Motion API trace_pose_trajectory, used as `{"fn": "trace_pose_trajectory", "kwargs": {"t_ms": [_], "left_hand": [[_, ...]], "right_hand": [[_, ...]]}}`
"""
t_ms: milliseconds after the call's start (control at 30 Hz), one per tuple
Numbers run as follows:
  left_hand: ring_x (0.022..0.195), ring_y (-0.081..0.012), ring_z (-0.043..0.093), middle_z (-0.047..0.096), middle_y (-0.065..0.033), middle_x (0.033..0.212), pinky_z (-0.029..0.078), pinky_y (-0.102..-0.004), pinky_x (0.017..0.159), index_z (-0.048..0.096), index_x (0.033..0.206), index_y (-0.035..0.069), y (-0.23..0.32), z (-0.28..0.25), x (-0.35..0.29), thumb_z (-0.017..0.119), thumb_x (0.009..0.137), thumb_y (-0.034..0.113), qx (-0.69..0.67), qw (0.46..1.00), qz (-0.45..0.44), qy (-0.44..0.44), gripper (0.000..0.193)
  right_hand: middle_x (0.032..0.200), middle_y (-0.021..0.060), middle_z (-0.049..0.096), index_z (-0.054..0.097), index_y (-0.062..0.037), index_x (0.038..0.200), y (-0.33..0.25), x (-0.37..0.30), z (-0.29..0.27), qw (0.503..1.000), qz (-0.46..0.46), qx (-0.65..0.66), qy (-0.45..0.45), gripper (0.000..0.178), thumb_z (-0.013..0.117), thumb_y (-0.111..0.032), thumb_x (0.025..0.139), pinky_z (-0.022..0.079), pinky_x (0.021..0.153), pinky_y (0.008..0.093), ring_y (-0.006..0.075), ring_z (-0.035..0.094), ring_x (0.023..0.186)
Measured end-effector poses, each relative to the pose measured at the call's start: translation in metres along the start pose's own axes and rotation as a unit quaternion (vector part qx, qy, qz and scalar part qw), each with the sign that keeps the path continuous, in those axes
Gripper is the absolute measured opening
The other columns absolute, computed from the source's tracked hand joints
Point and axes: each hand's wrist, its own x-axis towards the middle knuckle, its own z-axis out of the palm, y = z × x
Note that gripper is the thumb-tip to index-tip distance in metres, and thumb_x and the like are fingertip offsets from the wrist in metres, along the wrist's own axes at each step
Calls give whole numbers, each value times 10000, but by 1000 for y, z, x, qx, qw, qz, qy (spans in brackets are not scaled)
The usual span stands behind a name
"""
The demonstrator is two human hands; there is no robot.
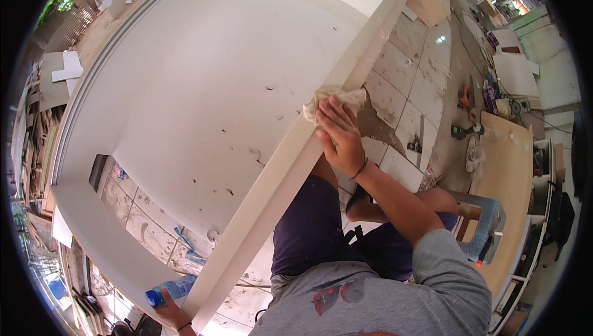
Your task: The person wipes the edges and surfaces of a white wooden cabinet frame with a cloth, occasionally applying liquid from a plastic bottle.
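Observation:
My right hand [341, 133] presses a crumpled cream rag [321, 97] onto the edge of a long white board [272, 181]. Its fingers lie over the cloth, and part of the rag bunches out beyond them. The board forms the near side of a large white cabinet frame [117, 231]. At the lower left, my left hand [170, 313] is wrapped round a clear plastic bottle [176, 289] with a blue cap, beside the frame's near corner. Some of the left fingers are hidden. Inside the frame, a white panel [204, 89] carries scattered dark specks and bits of debris.
Dirty floor tiles [404, 76] show right of the frame. A cordless drill [466, 131] lies there near a wooden board [503, 157]. A blue-grey stool-like piece [485, 228] stands by my right elbow. Stacked wood scraps [46, 132] line the left side.

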Motion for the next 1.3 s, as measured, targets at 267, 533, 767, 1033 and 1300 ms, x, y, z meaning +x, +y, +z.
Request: {"fn": "trace_pose_trajectory", "kwargs": {"t_ms": [267, 533, 767, 1033, 1300], "left_hand": [[1048, -331, 622, 621, -243, 1203, 484, -394, 937, 498, 1270, -133, 26, 1, 4, 681, 929, 329, -4, 999, -37, -34, 602], [1015, -306, 633, 651, -216, 1161, 487, -389, 914, 551, 1225, -120, 9, 5, 3, 687, 916, 379, 43, 999, -10, -6, 603], [1017, -297, 628, 649, -214, 1164, 482, -384, 922, 552, 1227, -119, 12, -2, -3, 694, 916, 355, 7, 1000, -16, 3, 584], [1055, -346, 624, 629, -253, 1185, 489, -388, 926, 531, 1246, -124, 28, -1, 3, 685, 914, 392, 35, 999, 17, -8, 633], [1065, -316, 618, 627, -230, 1216, 474, -387, 949, 540, 1235, -137, 22, 1, 6, 678, 926, 364, 0, 1000, 5, -26, 605]], "right_hand": [[1224, 155, 651, 678, -27, 1115, 81, 44, -3, 997, 67, -23, 13, 309, 585, -72, 824, 369, 1084, 518, 350, 539, 1251], [1198, 135, 662, 692, -37, 1090, 62, 32, -10, 1000, 0, 19, 1, 348, 559, 15, 772, 399, 1046, 482, 345, 535, 1253], [1218, 136, 658, 679, -34, 1124, -11, -3, -1, 997, -16, 68, -22, 378, 557, 39, 774, 398, 1058, 482, 352, 539, 1249], [1200, 109, 672, 693, -66, 1117, 52, 22, 3, 997, 60, 39, 36, 387, 566, 49, 770, 387, 1074, 482, 318, 550, 1250], [1164, 103, 689, 699, -60, 1104, 64, 28, -7, 996, 45, 66, 41, 371, 572, 42, 772, 439, 1027, 436, 314, 564, 1231]]}}
